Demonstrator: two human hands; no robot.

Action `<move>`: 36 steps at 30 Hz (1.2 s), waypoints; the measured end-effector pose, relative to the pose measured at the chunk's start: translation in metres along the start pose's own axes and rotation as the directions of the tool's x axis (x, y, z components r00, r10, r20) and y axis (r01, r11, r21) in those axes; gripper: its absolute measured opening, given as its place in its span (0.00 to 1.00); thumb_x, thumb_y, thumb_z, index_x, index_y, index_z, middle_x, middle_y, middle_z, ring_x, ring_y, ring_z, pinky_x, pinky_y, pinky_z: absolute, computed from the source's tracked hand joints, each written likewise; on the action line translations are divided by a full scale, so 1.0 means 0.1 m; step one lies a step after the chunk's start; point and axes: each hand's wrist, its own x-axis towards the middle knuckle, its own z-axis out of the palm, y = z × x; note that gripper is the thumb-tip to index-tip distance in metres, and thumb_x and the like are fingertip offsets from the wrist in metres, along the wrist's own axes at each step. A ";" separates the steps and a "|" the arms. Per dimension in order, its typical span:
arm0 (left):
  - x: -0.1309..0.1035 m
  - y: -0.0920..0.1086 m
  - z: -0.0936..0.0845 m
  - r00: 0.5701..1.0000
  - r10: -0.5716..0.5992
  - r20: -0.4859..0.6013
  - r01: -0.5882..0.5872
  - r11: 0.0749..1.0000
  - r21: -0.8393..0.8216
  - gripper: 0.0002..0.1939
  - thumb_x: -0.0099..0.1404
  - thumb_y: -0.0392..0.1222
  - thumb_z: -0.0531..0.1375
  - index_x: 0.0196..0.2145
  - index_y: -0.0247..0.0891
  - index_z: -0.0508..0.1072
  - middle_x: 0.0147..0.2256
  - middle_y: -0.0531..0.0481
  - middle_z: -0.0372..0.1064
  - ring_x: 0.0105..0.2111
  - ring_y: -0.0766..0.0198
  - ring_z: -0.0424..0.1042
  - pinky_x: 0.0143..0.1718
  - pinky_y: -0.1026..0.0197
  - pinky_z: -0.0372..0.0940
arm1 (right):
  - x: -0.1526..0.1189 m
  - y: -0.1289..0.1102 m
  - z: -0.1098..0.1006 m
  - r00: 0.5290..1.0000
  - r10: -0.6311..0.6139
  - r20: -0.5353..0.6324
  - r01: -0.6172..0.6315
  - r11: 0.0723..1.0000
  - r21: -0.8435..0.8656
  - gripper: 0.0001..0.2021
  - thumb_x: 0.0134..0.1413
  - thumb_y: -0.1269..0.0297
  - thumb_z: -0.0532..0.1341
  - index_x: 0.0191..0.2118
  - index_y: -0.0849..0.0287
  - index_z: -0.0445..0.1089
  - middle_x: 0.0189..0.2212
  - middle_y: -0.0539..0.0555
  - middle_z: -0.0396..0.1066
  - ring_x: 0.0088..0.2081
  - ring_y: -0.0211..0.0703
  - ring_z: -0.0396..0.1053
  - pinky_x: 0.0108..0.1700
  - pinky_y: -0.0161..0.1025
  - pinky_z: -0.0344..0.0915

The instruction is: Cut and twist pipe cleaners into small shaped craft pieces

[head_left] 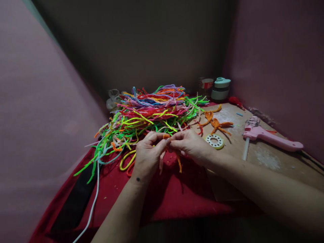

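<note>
My left hand (150, 152) and my right hand (188, 145) meet fingertip to fingertip over the front of the table. Both pinch an orange pipe cleaner (180, 164), one end of which hangs down below my right fingers. A pale pink strand (161, 162) dangles beneath my left fingertips. Just behind my hands lies a big heap of multicoloured pipe cleaners (152, 113). To the right, a bent orange pipe-cleaner shape (217, 125) rests on a brown board (260, 148).
A pink glue gun (273, 136) lies on the board at the right, near a round white tape spool (215, 141). A teal-lidded container (221, 89) stands at the back. The red cloth (177, 199) carries a black flat object (76, 199) and white cable (93, 206) at left.
</note>
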 end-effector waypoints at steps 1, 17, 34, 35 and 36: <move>-0.01 0.00 0.01 0.999 0.032 -0.004 -0.032 0.998 0.050 0.06 0.56 0.41 0.60 0.29 0.37 0.75 0.28 0.51 0.66 0.30 0.67 0.66 0.32 0.64 0.62 | 0.00 0.00 0.00 1.000 0.005 -0.003 -0.005 1.000 -0.007 0.05 0.40 0.72 0.58 0.20 0.65 0.68 0.13 0.47 0.61 0.15 0.27 0.52 0.19 0.30 0.46; -0.02 0.02 -0.03 0.871 0.484 0.081 -0.450 0.723 0.525 0.04 0.58 0.37 0.58 0.30 0.39 0.72 0.29 0.50 0.67 0.32 0.63 0.66 0.36 0.60 0.60 | -0.01 -0.01 0.02 0.997 0.072 0.012 -0.071 0.995 -0.064 0.08 0.40 0.75 0.56 0.15 0.63 0.63 0.10 0.46 0.58 0.13 0.27 0.49 0.18 0.31 0.45; 0.02 0.10 -0.09 0.997 0.024 -0.070 -0.019 0.997 0.069 0.08 0.58 0.43 0.57 0.27 0.36 0.72 0.25 0.52 0.67 0.27 0.67 0.65 0.30 0.65 0.60 | -0.03 -0.05 0.04 0.995 0.099 -0.003 -0.099 0.994 -0.037 0.09 0.39 0.70 0.59 0.15 0.62 0.63 0.11 0.47 0.60 0.13 0.27 0.51 0.17 0.31 0.45; 0.02 0.10 -0.09 0.998 -0.017 -0.053 0.018 0.999 0.033 0.08 0.57 0.44 0.57 0.28 0.36 0.72 0.26 0.52 0.67 0.27 0.67 0.65 0.30 0.66 0.60 | -0.03 -0.05 0.04 0.995 0.098 -0.005 -0.098 0.995 -0.029 0.09 0.39 0.70 0.59 0.15 0.63 0.63 0.11 0.47 0.60 0.13 0.27 0.51 0.17 0.31 0.45; 0.02 0.10 -0.09 0.998 -0.048 -0.028 0.049 0.999 0.003 0.08 0.56 0.44 0.59 0.29 0.36 0.72 0.26 0.52 0.68 0.27 0.67 0.65 0.30 0.66 0.60 | -0.03 -0.05 0.04 0.995 0.095 -0.004 -0.095 0.995 -0.018 0.08 0.39 0.70 0.59 0.15 0.63 0.63 0.11 0.47 0.60 0.13 0.27 0.51 0.17 0.31 0.45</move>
